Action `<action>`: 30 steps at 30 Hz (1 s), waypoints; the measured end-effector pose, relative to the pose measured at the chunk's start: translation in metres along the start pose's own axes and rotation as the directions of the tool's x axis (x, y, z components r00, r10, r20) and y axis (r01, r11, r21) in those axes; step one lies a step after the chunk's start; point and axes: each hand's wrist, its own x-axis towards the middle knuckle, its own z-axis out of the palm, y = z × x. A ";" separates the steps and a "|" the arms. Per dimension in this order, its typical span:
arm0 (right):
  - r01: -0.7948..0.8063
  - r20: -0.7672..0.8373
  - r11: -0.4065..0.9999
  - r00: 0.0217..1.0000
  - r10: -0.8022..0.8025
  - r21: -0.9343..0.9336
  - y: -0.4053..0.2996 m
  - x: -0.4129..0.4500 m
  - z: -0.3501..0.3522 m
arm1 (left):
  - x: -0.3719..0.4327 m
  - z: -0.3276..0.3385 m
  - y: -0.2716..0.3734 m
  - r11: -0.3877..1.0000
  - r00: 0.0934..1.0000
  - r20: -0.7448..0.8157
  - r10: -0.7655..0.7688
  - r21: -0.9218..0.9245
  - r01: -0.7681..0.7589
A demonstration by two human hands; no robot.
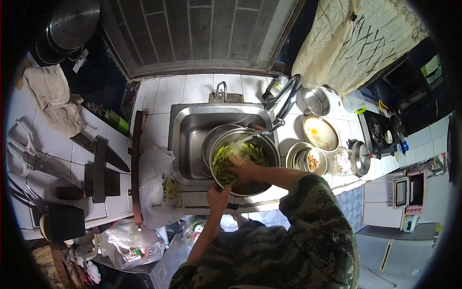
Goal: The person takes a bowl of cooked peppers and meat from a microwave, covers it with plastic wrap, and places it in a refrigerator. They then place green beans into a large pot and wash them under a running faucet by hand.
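Observation:
A large steel pot (pixel 275 160) rests over the right side of the sink, holding green bean-like pods (pixel 258 151) in water. My left hand (pixel 218 199) grips the pot's near-left rim. Inside the pot, my right hand (pixel 243 169) is down among the pods; its fingertips are hidden, so I cannot tell whether they grasp any. Water runs into the pot from the chrome faucet (pixel 265 133) above its far-right rim. Another steel vessel (pixel 207 146) shows partly beneath the pot, in the stainless-steel sink (pixel 189 144).
Right of the sink are a steel colander (pixel 314 101), a soiled plate (pixel 320 133), stacked bowls (pixel 297 153) and a lidded pan (pixel 361 158). A plastic bag (pixel 157 188) hangs at the left. Knives (pixel 115 159) and scissors (pixel 25 153) hang on the left wall.

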 end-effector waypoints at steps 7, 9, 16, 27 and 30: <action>-0.375 0.222 0.885 0.920 0.321 0.274 -0.004 0.020 -0.011 | 0.007 0.007 -0.023 0.989 0.999 -0.013 0.038 -0.141 -0.039; -0.434 0.395 0.844 0.868 0.299 0.315 -0.017 0.016 -0.044 | 0.011 0.004 -0.028 0.965 0.997 0.009 0.076 -0.251 -0.071; -0.493 0.274 0.715 0.870 0.410 0.496 -0.026 -0.045 -0.097 | 0.003 -0.002 -0.019 0.955 0.994 0.101 0.051 -0.295 -0.020; -0.599 -0.356 0.283 -0.004 0.935 0.749 0.145 -0.189 -0.122 | 0.030 0.006 -0.028 0.985 0.997 0.024 -0.073 -0.154 0.076; -0.719 -0.214 0.020 -0.180 0.960 0.695 0.224 -0.224 -0.109 | 0.018 0.002 -0.017 0.982 0.995 0.101 0.005 -0.188 0.014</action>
